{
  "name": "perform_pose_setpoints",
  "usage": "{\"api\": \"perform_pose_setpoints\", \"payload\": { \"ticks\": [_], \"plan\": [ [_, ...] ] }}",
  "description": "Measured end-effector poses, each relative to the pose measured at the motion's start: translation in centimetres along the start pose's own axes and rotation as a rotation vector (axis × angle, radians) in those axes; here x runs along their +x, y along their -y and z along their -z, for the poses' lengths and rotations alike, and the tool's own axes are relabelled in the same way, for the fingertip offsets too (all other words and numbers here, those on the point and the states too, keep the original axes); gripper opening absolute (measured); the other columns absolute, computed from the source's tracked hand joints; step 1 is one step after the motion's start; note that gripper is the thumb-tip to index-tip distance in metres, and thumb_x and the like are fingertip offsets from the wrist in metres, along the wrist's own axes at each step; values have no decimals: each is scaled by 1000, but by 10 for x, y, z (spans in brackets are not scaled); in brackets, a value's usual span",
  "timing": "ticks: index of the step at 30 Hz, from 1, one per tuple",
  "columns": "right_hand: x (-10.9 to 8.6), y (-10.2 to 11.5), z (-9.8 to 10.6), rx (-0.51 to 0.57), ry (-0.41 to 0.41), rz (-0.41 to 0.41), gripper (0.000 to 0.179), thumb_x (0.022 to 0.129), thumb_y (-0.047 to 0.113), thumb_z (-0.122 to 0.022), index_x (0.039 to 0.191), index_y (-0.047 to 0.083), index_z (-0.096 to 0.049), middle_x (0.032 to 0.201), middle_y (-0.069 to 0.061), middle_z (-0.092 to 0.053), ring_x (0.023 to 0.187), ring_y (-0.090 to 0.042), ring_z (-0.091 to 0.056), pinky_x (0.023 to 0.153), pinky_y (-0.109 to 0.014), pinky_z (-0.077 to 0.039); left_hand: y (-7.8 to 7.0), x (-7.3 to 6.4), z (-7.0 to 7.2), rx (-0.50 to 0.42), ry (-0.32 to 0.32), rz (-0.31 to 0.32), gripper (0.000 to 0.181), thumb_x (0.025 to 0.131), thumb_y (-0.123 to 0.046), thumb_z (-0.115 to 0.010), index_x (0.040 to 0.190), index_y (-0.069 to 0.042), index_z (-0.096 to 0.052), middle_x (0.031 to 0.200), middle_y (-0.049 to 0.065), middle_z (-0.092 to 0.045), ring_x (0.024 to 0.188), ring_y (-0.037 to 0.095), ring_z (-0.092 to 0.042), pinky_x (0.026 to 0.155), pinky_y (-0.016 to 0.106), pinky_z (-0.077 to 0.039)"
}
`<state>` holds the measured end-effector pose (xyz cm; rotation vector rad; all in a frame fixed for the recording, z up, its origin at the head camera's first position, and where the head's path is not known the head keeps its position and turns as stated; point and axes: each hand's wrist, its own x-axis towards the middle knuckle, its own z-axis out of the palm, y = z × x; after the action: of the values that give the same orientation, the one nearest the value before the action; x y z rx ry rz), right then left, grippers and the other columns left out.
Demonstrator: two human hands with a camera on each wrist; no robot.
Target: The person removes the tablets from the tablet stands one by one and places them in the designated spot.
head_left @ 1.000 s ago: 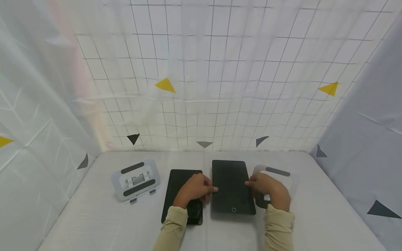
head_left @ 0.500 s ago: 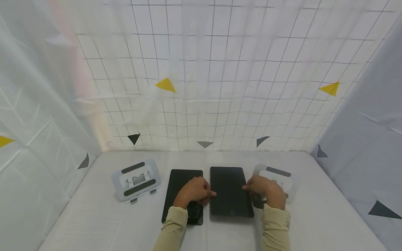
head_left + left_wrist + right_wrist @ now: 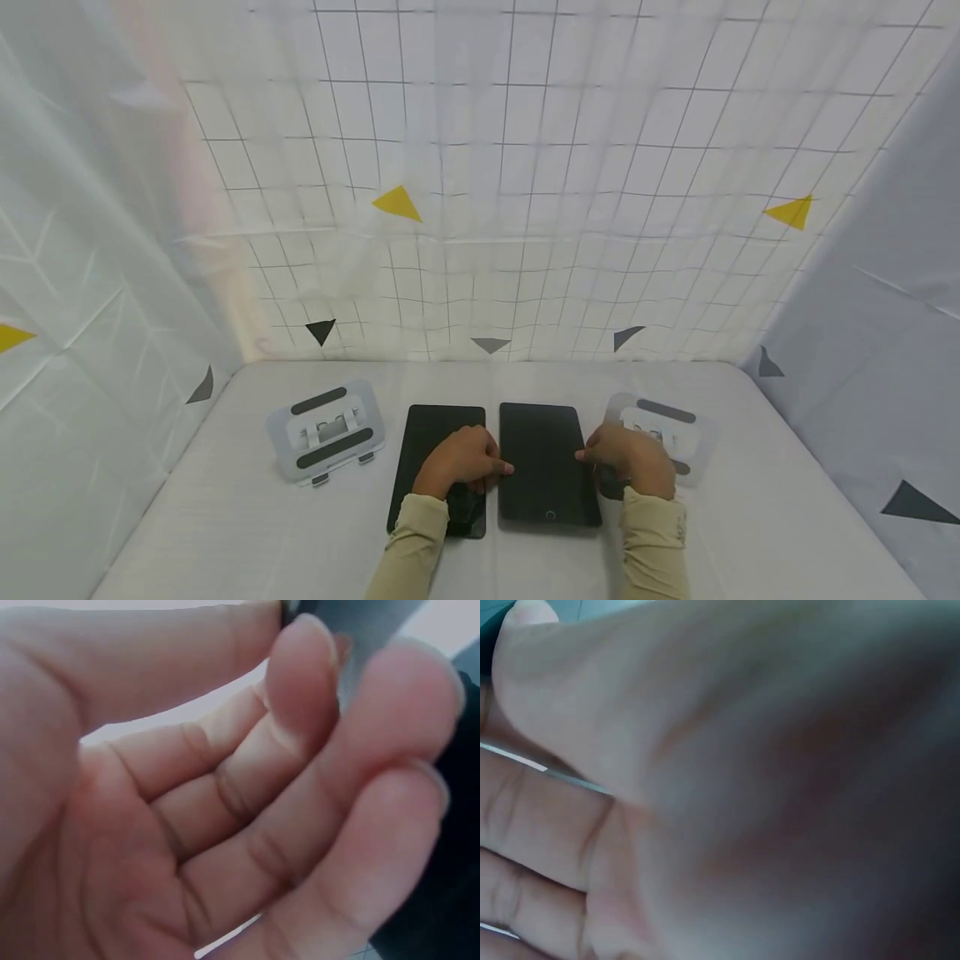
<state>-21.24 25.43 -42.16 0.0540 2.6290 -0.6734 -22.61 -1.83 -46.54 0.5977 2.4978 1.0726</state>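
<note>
A black tablet (image 3: pixel 543 467) with a round button at its near end is held by its two long sides. My left hand (image 3: pixel 461 458) pinches its left edge with the thumb on top. On the opposite edge, my right hand (image 3: pixel 633 454) grips it the same way. A second black tablet (image 3: pixel 427 437) lies just to the left, partly covered by my left hand and wrist. Both wrist views are filled mostly by the hands; in the left wrist view the fingers (image 3: pixel 300 802) are bent. Whether the held tablet touches the table cannot be told.
On the left of the white table (image 3: pixel 225 517) lies a pale grey folding stand (image 3: pixel 281 425) with dark pads. A similar stand (image 3: pixel 701 454) lies to the right, partly behind my right hand. A white gridded sheet (image 3: pixel 480 275) hangs behind the table.
Both hands have brought the held tablet nearer to the person and slightly left, alongside the other tablet. More of the right stand shows now. The left tablet has stayed put.
</note>
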Motion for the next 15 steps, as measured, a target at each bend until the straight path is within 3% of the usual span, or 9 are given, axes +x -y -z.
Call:
{"api": "perform_pose_setpoints", "payload": {
  "ticks": [4,9,15],
  "plan": [
    [-1,1,-2,-18,-21,-24,25,101,28,-71,83,10,-72,74,0,-66,69,-22,-56,62,-34,-45,1,1,-1,19,0,4,32,94,-24,-80,67,-10,-72,60,0,-65,53,15,-65,52,29,-53],
    [-2,1,-2,-37,-13,-23,31,101,30,-71,75,12,-72,69,1,-65,62,-18,-52,59,-33,-42,1,2,-3,47,-3,35,31,93,-23,-82,68,-11,-71,60,0,-64,53,15,-64,51,29,-52],
    [-1,1,-2,-26,7,-52,35,101,32,-69,73,12,-72,67,0,-66,60,-17,-50,57,-32,-39,-7,2,-8,165,-13,79,32,93,-25,-82,68,-12,-66,60,-1,-61,51,12,-61,51,29,-47]
  ]
}}
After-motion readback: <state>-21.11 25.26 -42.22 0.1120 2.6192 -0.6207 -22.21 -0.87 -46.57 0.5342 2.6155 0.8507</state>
